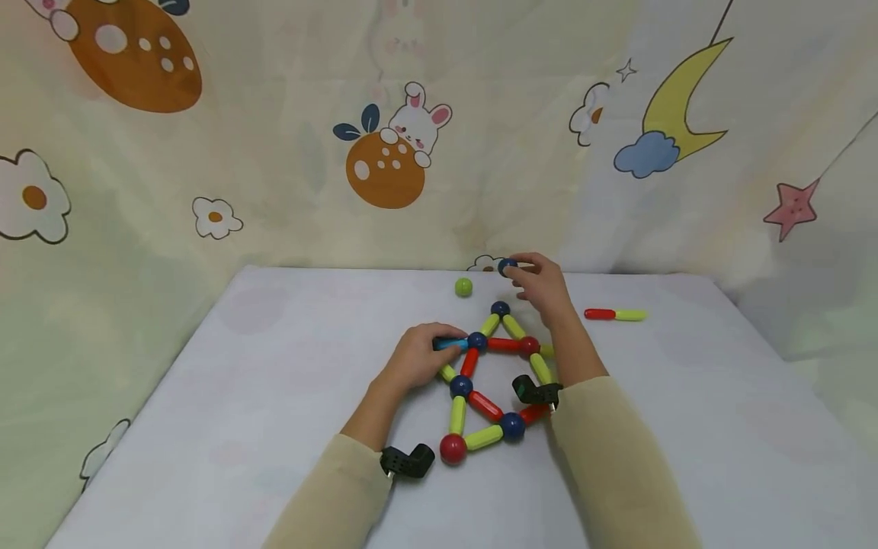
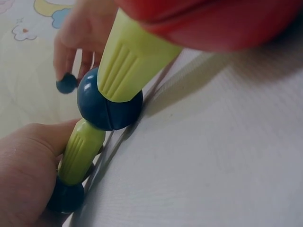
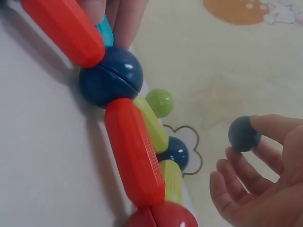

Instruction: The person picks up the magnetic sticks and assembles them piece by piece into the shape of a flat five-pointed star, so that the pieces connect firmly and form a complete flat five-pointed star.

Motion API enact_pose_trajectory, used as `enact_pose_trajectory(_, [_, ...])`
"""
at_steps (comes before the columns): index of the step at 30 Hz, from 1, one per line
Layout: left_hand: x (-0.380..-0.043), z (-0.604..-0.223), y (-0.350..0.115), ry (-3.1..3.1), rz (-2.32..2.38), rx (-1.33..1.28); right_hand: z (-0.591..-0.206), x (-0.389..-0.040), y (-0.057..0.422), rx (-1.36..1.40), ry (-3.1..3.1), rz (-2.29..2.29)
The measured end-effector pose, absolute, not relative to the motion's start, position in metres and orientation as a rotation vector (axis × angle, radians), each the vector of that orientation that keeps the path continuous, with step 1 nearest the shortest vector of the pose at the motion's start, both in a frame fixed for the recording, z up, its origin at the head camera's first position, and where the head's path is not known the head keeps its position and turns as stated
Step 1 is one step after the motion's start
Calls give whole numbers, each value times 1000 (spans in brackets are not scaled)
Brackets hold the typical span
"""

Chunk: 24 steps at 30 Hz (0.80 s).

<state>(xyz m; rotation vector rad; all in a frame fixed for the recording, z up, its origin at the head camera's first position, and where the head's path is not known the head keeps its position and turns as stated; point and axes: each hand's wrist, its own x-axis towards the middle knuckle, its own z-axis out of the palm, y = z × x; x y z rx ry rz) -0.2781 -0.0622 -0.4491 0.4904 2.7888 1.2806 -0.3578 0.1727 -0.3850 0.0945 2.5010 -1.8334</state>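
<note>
A flat frame of building rods and balls lies on the table: red rods (image 1: 485, 406), lime rods (image 1: 484, 438), dark blue balls (image 1: 512, 427) and red balls (image 1: 453, 449). At its upper left, my left hand (image 1: 416, 357) pinches a blue rod (image 1: 449, 344) whose end meets a dark blue ball (image 1: 477, 341). Beyond the frame, raised near the table's far edge, my right hand (image 1: 543, 290) holds a loose dark blue ball (image 3: 245, 134) between thumb and fingertips. That ball stands apart from the frame's top ball (image 1: 501, 309). My right wrist and its camera cover part of the frame's right side.
A lime ball (image 1: 463, 287) rests near the far edge, left of my right hand. Right of my right forearm lie a red rod (image 1: 600, 314) and a lime rod (image 1: 630, 315), end to end. A printed cloth (image 1: 274, 152) hangs behind the white table (image 1: 274, 381).
</note>
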Motion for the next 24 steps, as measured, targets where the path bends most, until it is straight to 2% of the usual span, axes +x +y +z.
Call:
enact_pose_trajectory(14, [-280, -446, -67, 2803, 1290, 456, -384, -310, 189, 36, 2485, -1769])
enact_pose_trajectory(24, [-277, -448, -63, 2783, 1307, 482, -380, -284, 218, 35, 2574, -1654])
